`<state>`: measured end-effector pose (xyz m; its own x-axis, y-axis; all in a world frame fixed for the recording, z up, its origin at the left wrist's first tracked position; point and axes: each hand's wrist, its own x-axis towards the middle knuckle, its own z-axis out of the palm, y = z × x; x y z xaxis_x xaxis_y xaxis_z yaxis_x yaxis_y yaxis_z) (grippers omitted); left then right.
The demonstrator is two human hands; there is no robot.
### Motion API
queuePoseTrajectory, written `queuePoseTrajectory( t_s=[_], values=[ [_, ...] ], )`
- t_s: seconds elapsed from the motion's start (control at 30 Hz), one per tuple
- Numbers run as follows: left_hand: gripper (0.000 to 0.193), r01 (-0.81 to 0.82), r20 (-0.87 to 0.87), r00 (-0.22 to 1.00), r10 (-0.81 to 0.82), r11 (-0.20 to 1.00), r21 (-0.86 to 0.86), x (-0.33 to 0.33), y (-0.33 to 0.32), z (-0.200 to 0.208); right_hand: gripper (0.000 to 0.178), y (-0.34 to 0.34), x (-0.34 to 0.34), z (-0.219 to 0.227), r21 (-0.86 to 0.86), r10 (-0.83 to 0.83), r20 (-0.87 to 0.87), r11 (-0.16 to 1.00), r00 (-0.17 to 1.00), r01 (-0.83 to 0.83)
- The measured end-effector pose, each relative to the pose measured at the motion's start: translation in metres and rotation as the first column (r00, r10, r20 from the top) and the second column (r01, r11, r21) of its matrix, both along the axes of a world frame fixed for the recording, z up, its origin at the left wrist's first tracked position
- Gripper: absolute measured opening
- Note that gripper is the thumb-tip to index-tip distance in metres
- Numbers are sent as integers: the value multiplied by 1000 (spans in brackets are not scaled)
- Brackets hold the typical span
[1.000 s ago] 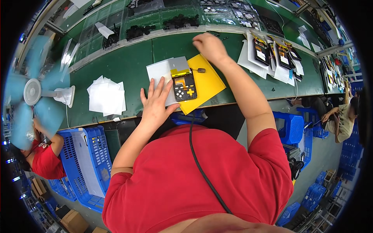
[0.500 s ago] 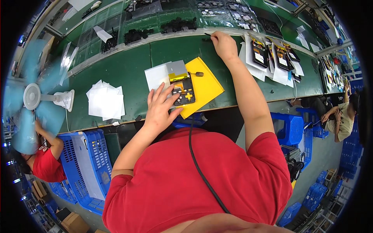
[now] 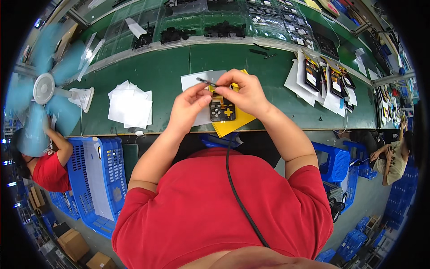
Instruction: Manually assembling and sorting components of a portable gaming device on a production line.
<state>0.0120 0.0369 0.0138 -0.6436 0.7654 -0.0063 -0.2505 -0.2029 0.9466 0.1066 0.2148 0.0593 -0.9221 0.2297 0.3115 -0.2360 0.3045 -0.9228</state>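
Above the middle of the bench, a thin black strip (image 3: 207,82) with small pale spots is pinched between my two hands. My right hand (image 3: 244,92) has its thumb and fingers closed on the strip's right part. From below left, the fingertips of my left hand (image 3: 190,107) close on it too. Just under the hands lies a handheld game console part (image 3: 222,114), black with a yellow direction pad and round buttons. Its upper part is hidden by my fingers. It rests on a yellow pad (image 3: 244,118), with a white sheet (image 3: 190,82) behind my left hand.
White papers (image 3: 130,105) are stacked at left, near a spinning blue fan (image 3: 44,88). More consoles (image 3: 312,76) lie on papers at right. Loose black strips (image 3: 258,52) lie by trays of black parts (image 3: 225,29) at the back. Blue crates (image 3: 97,179) stand below the bench.
My right hand has come back from the bench's rear edge with the black strip. My left hand has lifted off the console and met it there. The view has shifted slightly.
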Motion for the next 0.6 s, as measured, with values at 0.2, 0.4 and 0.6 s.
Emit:
queuePoseTrajectory(
  t_s=[0.2,0.4,0.6],
  values=[
    [23,-35,321,947,-8,991,127,-12,0,10,21,-10,3,-9,-61,35,60,998,998,-31],
    [30,-24,337,941,-7,996,87,-8,-2,15,25,-12,8,-18,-265,46,89,964,995,-21],
    [32,-2,325,946,-13,999,46,-7,-3,13,24,-11,13,-22,-283,0,69,959,998,19]
  ],
)
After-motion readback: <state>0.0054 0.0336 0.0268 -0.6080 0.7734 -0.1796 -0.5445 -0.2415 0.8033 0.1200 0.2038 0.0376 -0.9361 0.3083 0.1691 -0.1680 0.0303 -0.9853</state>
